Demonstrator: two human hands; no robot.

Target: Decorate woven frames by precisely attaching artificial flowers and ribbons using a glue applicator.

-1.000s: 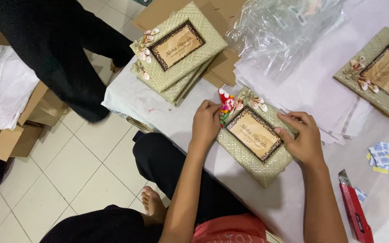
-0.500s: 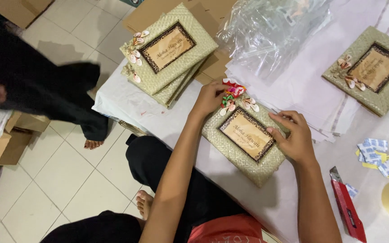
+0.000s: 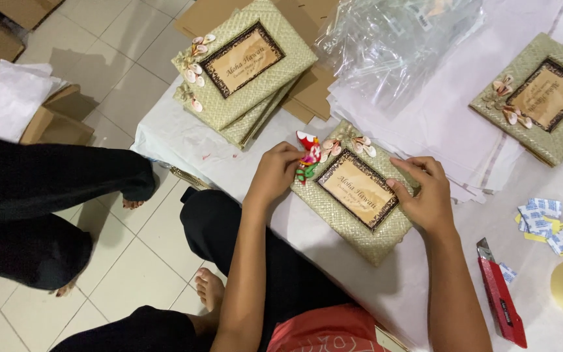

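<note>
Woven frame (image 3: 360, 192) lay flat on white bench (image 3: 229, 156), left hand (image 3: 274, 173) fingers pinched on small red ornament (image 3: 308, 156) at its corner, right hand (image 3: 428, 195) fingers gripped frame's right edge, red box cutter (image 3: 502, 303) nearby.

Home craft wkshop, woven frames (image 3: 245, 72), cardboard boxes (image 3: 53, 124)

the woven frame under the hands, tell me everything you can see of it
The woven frame is a square, pale green piece of plaited straw-like material with a dark patterned border around a tan printed panel. Small shells sit at its top corner. It lies flat on the white table, turned diagonally. The left hand presses a red and green ornament at its upper left edge; the right hand grips its right edge.
</note>
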